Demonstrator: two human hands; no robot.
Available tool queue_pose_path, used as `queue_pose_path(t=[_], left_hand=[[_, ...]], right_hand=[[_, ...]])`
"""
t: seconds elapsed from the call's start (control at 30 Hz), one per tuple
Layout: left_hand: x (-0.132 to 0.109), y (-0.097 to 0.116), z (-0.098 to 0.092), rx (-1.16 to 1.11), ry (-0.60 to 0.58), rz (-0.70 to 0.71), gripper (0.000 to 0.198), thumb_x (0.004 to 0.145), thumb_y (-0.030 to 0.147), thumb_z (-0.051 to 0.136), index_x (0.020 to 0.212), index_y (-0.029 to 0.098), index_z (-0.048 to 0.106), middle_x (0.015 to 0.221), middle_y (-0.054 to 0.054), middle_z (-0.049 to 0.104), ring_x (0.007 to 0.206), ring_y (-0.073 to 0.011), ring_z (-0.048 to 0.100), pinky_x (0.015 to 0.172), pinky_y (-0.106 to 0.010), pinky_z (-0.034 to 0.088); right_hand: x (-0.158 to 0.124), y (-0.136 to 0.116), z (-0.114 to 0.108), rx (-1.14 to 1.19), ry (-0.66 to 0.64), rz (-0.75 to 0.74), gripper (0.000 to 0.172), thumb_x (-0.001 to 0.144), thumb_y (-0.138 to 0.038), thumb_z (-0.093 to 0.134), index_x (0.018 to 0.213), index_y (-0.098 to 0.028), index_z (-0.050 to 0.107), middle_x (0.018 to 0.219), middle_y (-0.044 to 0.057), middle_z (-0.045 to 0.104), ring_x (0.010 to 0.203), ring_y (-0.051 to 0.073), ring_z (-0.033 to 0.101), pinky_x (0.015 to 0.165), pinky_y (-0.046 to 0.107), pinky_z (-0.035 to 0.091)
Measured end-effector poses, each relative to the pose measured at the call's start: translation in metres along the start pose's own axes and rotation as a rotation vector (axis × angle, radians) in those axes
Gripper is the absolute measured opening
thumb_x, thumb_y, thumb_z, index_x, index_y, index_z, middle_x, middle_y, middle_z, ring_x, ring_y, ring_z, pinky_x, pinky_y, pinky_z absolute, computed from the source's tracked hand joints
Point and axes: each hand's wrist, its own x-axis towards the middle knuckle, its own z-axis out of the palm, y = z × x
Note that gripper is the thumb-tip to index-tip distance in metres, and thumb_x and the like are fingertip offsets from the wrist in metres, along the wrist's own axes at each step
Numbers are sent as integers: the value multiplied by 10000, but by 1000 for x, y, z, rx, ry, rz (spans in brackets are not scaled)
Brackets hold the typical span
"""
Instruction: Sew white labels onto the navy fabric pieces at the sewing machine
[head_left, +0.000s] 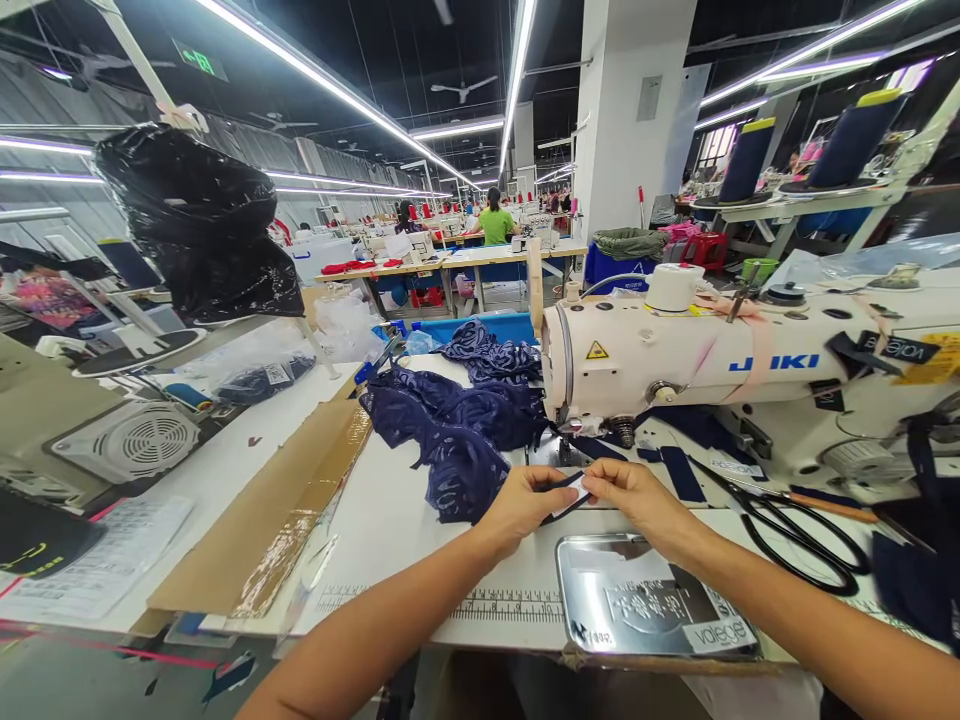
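Note:
In front of the sewing machine (600, 370), my left hand (525, 505) pinches a narrow navy fabric strip with a small white label (570, 492) lying on it. The fingertips of my right hand (626, 492) are closed on the label's right end, close to my left thumb. Left of the needle area lies a navy lace bra (465, 465), its cups facing up. A patterned navy fabric pile (491, 352) sits behind it. My fingers partly hide the label and the strip.
Black-handled scissors (806, 535) lie to the right near navy scraps (681, 473). A metal cover plate (652, 600) is set at the table's front edge, beside a printed ruler (510, 604). Cardboard (262, 520) edges the left side. A co-worker (495, 220) sits far ahead.

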Motion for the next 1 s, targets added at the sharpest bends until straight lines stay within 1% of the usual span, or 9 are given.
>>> queue_pose_path(t=[0.33, 0.43, 0.5, 0.57, 0.63, 0.7, 0.77, 0.87, 1.0], left_hand=[[-1, 5, -8, 26, -133, -96, 297, 517, 374, 766, 602, 126, 627, 569, 31, 514, 550, -74, 383, 564, -219, 280], [0, 5, -17, 137, -188, -131, 293, 556, 384, 735, 625, 125, 614, 566, 25, 515, 529, -74, 390, 532, -211, 280], [3, 7, -24, 282, -196, -92, 282, 618, 396, 676, 640, 126, 601, 556, 17, 515, 498, -77, 389, 494, -209, 273], [7, 10, -31, 529, -132, 110, 239, 707, 367, 585, 656, 134, 595, 557, 6, 523, 486, -86, 402, 478, -214, 281], [14, 12, -34, 861, -13, 479, 216, 790, 285, 480, 677, 143, 597, 588, -11, 540, 520, -102, 438, 509, -226, 310], [24, 12, -32, 1202, 63, 864, 262, 844, 189, 387, 689, 145, 594, 621, -26, 549, 558, -116, 461, 548, -246, 322], [36, 8, -26, 1468, 38, 1114, 301, 869, 127, 336, 690, 138, 578, 622, -32, 543, 557, -123, 464, 553, -263, 311], [52, -5, -14, 1652, -58, 1243, 288, 882, 103, 339, 691, 136, 552, 621, -24, 544, 546, -125, 470, 555, -276, 292], [60, -17, -10, 1704, -147, 1229, 282, 887, 106, 360, 658, 141, 521, 601, -9, 549, 536, -129, 478, 584, -290, 282]], right_hand=[[-7, 5, 2, -85, -66, -32, 194, 708, -366, 543, 649, -186, 502, 600, -39, 492, 578, 109, 431, 587, 257, 351], [-9, 10, -16, -240, -107, -127, 128, 742, -309, 533, 751, -182, 553, 705, -7, 557, 672, 139, 510, 581, 251, 385], [-11, 14, -42, -482, -56, -276, 120, 786, -257, 492, 788, -174, 578, 797, 32, 593, 762, 169, 542, 629, 275, 415], [-12, 18, -75, -824, 33, -449, 154, 822, -192, 445, 800, -157, 593, 838, 72, 611, 805, 197, 548, 723, 340, 421], [-14, 21, -107, -1161, 80, -563, 198, 839, -135, 412, 828, -147, 609, 897, 102, 629, 862, 230, 538, 776, 395, 402], [-14, 24, -130, -1386, 49, -634, 236, 847, -94, 394, 898, -149, 618, 985, 104, 637, 918, 237, 526, 801, 404, 392], [-14, 27, -141, -1537, -7, -679, 276, 842, -60, 389, 967, -163, 613, 1050, 87, 636, 958, 227, 517, 816, 395, 386], [-13, 32, -142, -1699, -58, -709, 304, 827, -43, 409, 1025, -174, 600, 1070, 69, 636, 964, 219, 515, 815, 381, 381], [-13, 33, -135, -1838, -64, -724, 287, 807, -39, 442, 1021, -148, 598, 964, 75, 645, 868, 216, 530, 769, 355, 376]])
